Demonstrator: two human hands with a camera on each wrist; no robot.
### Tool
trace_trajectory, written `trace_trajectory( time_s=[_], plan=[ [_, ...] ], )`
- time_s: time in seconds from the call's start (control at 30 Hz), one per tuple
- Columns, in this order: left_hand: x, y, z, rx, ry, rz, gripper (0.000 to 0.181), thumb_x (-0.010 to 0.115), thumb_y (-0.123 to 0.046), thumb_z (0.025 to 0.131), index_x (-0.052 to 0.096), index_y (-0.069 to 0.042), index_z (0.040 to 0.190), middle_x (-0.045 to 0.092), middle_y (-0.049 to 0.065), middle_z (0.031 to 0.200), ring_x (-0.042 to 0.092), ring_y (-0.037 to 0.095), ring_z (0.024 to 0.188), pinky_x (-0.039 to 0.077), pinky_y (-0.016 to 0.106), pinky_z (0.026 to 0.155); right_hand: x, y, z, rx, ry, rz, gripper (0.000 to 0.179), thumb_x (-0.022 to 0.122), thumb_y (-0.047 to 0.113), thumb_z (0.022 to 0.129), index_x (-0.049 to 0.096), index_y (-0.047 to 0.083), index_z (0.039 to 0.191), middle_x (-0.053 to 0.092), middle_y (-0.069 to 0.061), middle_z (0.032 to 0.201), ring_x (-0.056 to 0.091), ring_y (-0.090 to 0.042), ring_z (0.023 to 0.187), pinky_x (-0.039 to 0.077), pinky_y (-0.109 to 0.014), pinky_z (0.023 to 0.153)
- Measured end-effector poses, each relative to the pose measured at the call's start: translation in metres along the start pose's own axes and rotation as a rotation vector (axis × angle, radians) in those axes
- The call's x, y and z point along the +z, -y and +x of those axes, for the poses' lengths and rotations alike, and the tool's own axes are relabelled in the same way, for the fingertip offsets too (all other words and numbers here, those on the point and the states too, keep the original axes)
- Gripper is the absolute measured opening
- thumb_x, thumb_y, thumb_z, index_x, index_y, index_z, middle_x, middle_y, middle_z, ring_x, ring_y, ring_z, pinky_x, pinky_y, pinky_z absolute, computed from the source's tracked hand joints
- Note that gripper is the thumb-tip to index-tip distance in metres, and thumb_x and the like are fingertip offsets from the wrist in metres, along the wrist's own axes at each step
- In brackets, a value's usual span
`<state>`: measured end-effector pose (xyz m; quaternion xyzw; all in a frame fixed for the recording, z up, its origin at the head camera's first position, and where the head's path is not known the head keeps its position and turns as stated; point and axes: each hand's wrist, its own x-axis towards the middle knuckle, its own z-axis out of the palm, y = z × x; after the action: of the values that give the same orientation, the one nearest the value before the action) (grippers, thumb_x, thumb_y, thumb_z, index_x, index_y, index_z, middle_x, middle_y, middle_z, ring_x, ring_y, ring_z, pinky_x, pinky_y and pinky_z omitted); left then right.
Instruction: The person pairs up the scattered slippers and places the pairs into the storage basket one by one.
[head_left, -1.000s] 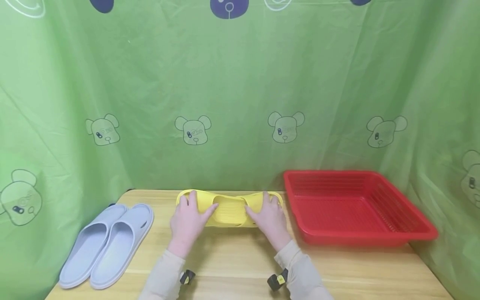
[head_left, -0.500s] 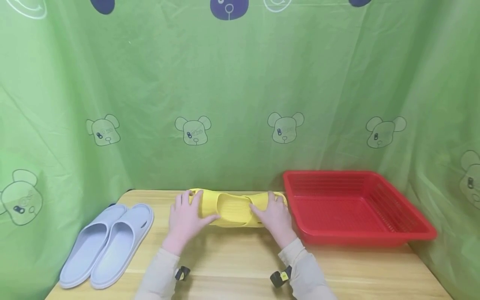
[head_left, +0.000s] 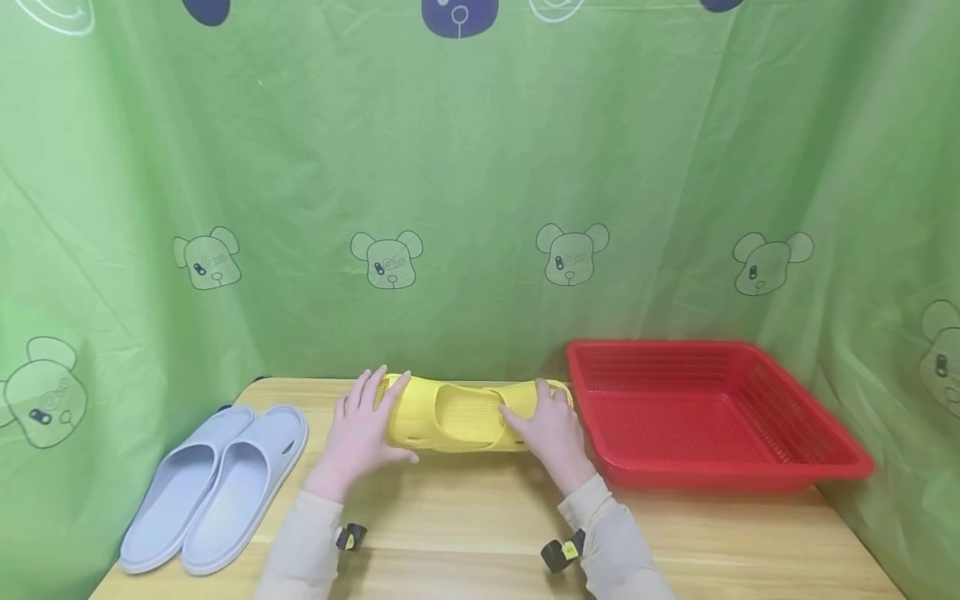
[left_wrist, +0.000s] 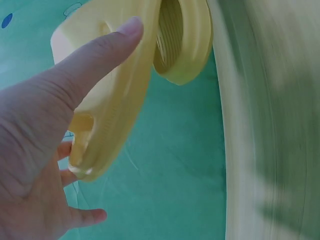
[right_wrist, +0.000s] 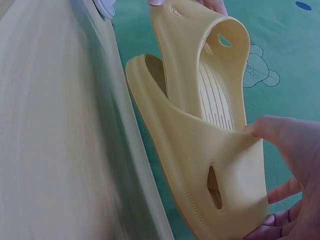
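Observation:
Two yellow slippers point(head_left: 415, 417) are held together at the back of the table, lying lengthwise with their toe ends facing opposite ways. In the right wrist view they are slotted into each other, the nearer slipper point(right_wrist: 235, 155) overlapping the farther slipper point(right_wrist: 182, 45). My right hand point(head_left: 557, 433) grips the right toe end, thumb at the strap's edge and fingers round the far side. At the left toe end, my left hand point(head_left: 360, 435) has its fingers spread and thumb stretched out straight. In the left wrist view that thumb point(left_wrist: 100, 60) passes in front of the yellow strap.
A red plastic basket point(head_left: 697, 475) stands close on the right, beside my right hand. Two pale grey-blue slippers point(head_left: 225, 500) lie side by side at the left of the wooden table point(head_left: 457, 533). Green curtains point(head_left: 480, 317) with bear prints hang behind and at both sides.
The yellow slippers have shifted slightly right with my right hand. My left hand has drawn back to the left, its fingers spreading and its thumb leaving the strap's inner edge.

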<state>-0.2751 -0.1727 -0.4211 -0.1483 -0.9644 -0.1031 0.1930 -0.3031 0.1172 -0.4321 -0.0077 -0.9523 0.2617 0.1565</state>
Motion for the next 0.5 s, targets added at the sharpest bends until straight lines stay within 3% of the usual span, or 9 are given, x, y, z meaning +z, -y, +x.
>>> trace_trajectory(
  time_s=[0.3, 0.5],
  plan=[
    [0.0017, 0.0018, 0.0006, 0.045, 0.005, 0.010, 0.133, 0.094, -0.047, 0.050, 0.016, -0.032, 0.156, 0.019, 0.014, 0.161, 0.020, 0.039, 0.147, 0.028, 0.068, 0.111, -0.0016, 0.0034, -0.0010, -0.027, -0.004, -0.003, 0.088, 0.063, 0.066, 0.080, 0.045, 0.005, 0.140, 0.053, -0.029, 0.129, 0.061, -0.047, 0.107, 0.056, -0.056, 0.075],
    [0.0039, 0.0022, 0.0003, 0.093, -0.035, 0.001, 0.128, 0.095, -0.040, 0.049, 0.023, -0.030, 0.154, 0.029, 0.015, 0.156, 0.026, 0.040, 0.143, 0.031, 0.064, 0.112, -0.0011, 0.0042, -0.0018, -0.037, -0.014, 0.001, 0.089, 0.063, 0.066, 0.080, 0.044, 0.005, 0.141, 0.052, -0.029, 0.130, 0.062, -0.047, 0.106, 0.056, -0.056, 0.076]
  ],
)
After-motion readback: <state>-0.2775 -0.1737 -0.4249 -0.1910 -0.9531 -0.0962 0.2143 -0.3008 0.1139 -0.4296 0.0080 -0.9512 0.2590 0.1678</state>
